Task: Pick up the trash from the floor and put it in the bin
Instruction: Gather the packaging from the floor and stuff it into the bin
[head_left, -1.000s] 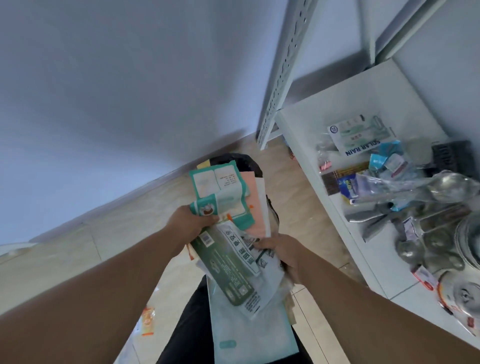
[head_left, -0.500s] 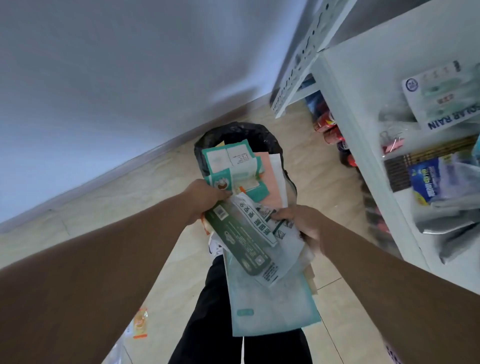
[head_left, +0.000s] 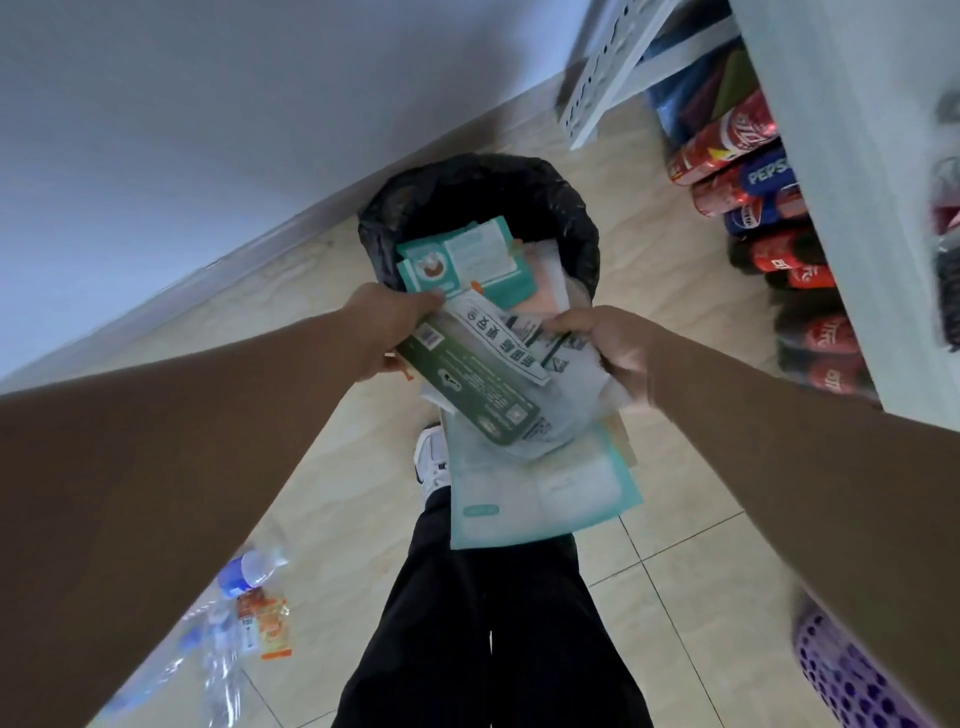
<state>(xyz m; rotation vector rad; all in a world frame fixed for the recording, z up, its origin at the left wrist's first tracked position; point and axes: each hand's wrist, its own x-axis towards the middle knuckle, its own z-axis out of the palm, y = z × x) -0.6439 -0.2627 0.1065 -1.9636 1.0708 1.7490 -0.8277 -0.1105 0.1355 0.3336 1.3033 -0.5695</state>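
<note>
A: Both hands in the head view, one bundle between them. Left hand (head_left: 387, 332) grips the left edge of the stack of wrappers (head_left: 498, 374); its fingers (head_left: 423, 304) are curled and pinched over a teal packet (head_left: 462, 262) and a dark green package (head_left: 467, 387).

B: Right side?

A: Right hand (head_left: 605, 345) clamps the right edge, fingers (head_left: 563, 325) pressed down on a white printed bag (head_left: 524, 338), thumb side under the stack and hidden.

B: Where does the bundle sit against the bin?

A: Bin (head_left: 576, 218), black liner, stands on the floor just beyond the fingertips. Far end of the teal packet overlaps the bin's opening; whether it touches the liner, cannot tell. Near end, a pale teal-edged pouch (head_left: 540, 493), hangs back behind the fingers, over the person's black trousers (head_left: 493, 623) and a white shoe (head_left: 431, 460).

B: Anything left on the floor?

A: Clear plastic bottle with blue label (head_left: 244, 574) and an orange sachet (head_left: 267, 626), well apart from the left fingers, down and left on the tiled floor (head_left: 332, 499). Right of the right fingers, red and blue soda bottles (head_left: 748, 171) lie under a white shelf (head_left: 831, 218). Purple perforated basket (head_left: 852, 680) at lower right corner.
</note>
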